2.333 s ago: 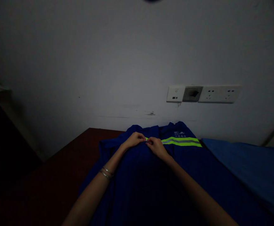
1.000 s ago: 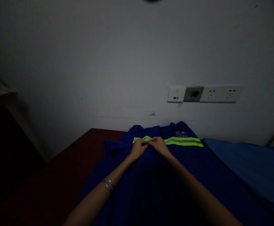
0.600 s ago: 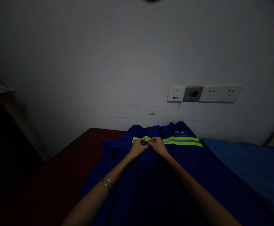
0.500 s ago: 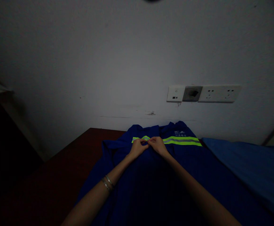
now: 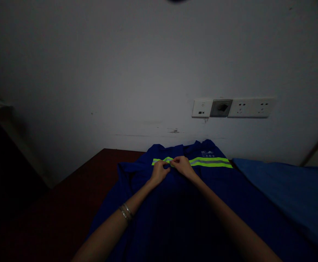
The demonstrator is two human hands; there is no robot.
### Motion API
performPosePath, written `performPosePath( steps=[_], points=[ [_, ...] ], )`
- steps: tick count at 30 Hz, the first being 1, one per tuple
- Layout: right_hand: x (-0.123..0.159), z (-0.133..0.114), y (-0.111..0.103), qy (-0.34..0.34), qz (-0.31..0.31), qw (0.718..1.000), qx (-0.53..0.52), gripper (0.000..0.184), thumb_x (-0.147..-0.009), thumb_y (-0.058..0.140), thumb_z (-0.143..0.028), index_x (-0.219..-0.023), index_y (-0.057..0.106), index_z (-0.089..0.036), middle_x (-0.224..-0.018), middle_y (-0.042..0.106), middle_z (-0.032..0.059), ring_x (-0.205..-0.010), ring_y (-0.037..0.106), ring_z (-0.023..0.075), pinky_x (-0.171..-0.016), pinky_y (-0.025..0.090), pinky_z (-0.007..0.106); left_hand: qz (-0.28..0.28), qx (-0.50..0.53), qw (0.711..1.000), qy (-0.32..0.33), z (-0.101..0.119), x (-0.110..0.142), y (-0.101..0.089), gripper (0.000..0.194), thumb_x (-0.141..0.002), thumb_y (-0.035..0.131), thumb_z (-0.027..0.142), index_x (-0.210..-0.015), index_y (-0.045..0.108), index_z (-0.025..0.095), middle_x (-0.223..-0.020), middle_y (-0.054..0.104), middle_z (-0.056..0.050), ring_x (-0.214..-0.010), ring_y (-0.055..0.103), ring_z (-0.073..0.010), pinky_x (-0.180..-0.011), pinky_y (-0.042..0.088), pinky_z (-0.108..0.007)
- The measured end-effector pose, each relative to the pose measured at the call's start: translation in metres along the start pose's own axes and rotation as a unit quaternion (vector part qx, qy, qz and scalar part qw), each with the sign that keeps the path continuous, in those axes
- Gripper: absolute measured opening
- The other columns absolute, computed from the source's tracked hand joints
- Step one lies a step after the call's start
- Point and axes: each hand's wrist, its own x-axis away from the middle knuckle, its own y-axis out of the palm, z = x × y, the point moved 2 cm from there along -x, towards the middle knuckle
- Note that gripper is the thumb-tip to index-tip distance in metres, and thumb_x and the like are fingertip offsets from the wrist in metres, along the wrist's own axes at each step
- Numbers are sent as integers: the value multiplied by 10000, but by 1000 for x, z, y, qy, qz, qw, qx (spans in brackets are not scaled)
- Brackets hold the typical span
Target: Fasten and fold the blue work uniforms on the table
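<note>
A dark blue work jacket (image 5: 213, 185) lies spread out, its collar toward the wall. Across its chest runs a yellow-green and grey reflective strip (image 5: 210, 162), with small white print above it on one side. My left hand (image 5: 159, 172) pinches the jacket's front beside the strip, thumb and fingers curled. Close against it, my right hand (image 5: 183, 166) is closed on the jacket front at the middle of the strip. The fingertips of both hands almost meet, and the small part between them is too dark to make out. Two bracelets circle my left wrist.
The jacket rests on a dark red-brown wooden table (image 5: 93, 174). A lighter blue cloth (image 5: 281, 185) lies to the right. Behind stands a grey-white wall with a row of sockets (image 5: 251, 108). A dark piece of furniture (image 5: 8, 163) is at the far left.
My fingertips have shifted slightly at the strip, the left ones a little apart from the right. The view has turned a touch; the jacket lies as before.
</note>
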Motion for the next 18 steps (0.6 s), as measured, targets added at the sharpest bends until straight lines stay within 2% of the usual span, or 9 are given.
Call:
performPosePath(
  steps=[3, 5, 11, 18],
  points=[
    [-3, -9, -13, -61, 65, 995, 52, 221, -717, 534, -287, -741, 695, -138, -770, 673, 70, -719, 598, 168, -674, 422, 242, 9, 2, 1000, -5, -2, 1, 1, 216, -683, 648, 149, -894, 695, 139, -922, 688, -73, -878, 613, -191, -813, 448, -299],
    [-3, -13, -17, -71, 87, 991, 70, 195, -703, 550, -272, -740, 694, -146, -818, 662, 71, -777, 587, 170, -721, 419, 242, 8, -1, 1000, 1, -2, 1, 1, 207, -684, 644, 151, -884, 695, 147, -913, 686, -66, -872, 611, -193, -812, 447, -304],
    [-1, -5, -2, -48, 22, 993, 103, 144, -669, 569, -212, -689, 699, -153, -847, 654, 65, -847, 575, 185, -769, 409, 250, -1, -10, 999, 34, 0, 3, 1, 205, -692, 622, 139, -885, 693, 139, -890, 678, -68, -870, 598, -193, -813, 436, -301],
    [0, 4, 4, -42, 16, 991, 122, 128, -663, 595, -228, -686, 696, -152, -887, 639, 82, -895, 559, 197, -802, 394, 264, -4, -30, 998, 55, 1, 4, 1, 180, -701, 617, 136, -865, 690, 135, -871, 667, -75, -868, 582, -198, -806, 427, -300]
  ],
)
